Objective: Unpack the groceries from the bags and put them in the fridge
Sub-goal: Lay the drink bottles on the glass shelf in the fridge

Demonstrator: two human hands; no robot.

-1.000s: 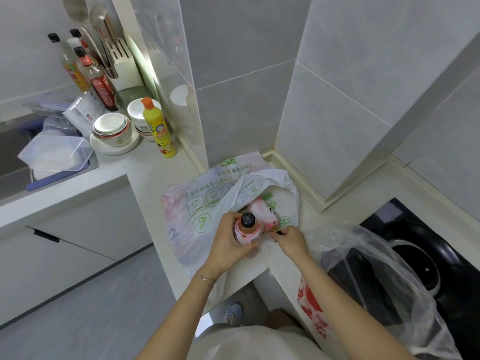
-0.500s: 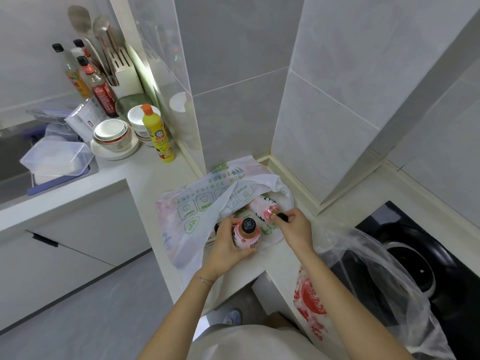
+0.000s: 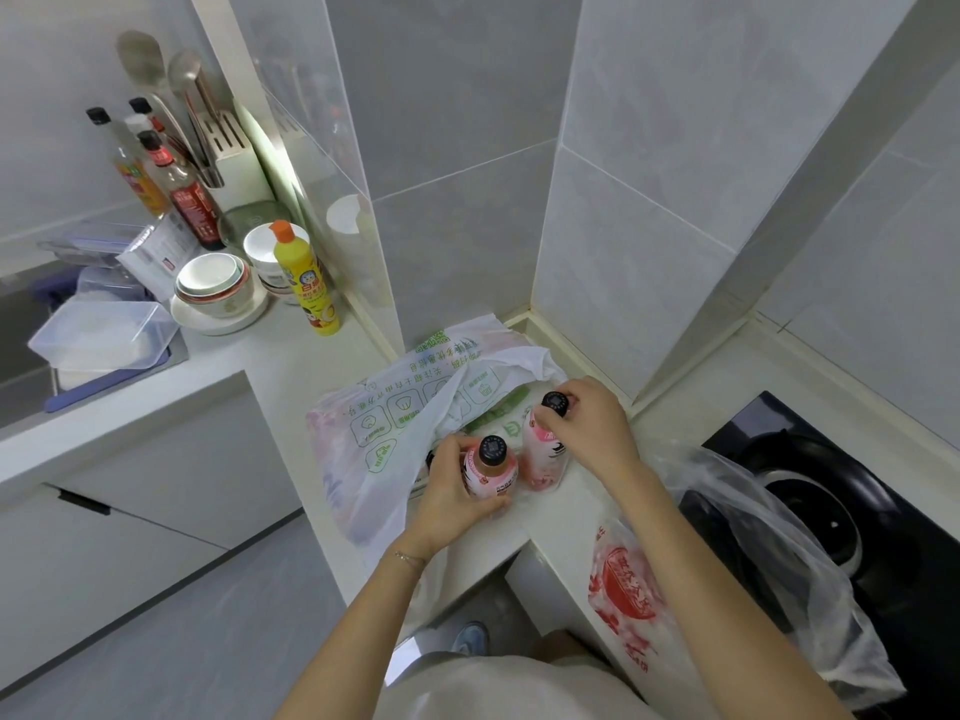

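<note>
A white grocery bag [image 3: 395,407] with green print lies open on the pale counter [image 3: 291,356]. Just in front of its mouth stand two pink drink bottles with black caps. My left hand [image 3: 447,491] grips the nearer pink bottle [image 3: 491,472] round its body. My right hand [image 3: 592,423] holds the second pink bottle [image 3: 540,454] by its cap, upright beside the first. Something green shows inside the bag's mouth. The fridge is not in view.
A clear plastic bag with red print [image 3: 727,579] hangs over the counter edge by the black hob [image 3: 841,501]. At the back left stand a yellow squeeze bottle [image 3: 306,278], stacked bowls [image 3: 213,283], sauce bottles [image 3: 176,184], a knife block [image 3: 228,153] and a clear tub [image 3: 104,335].
My right hand has drawn the second pink bottle out of the bag and stood it upright beside the first. My left hand keeps its grip on the first bottle.
</note>
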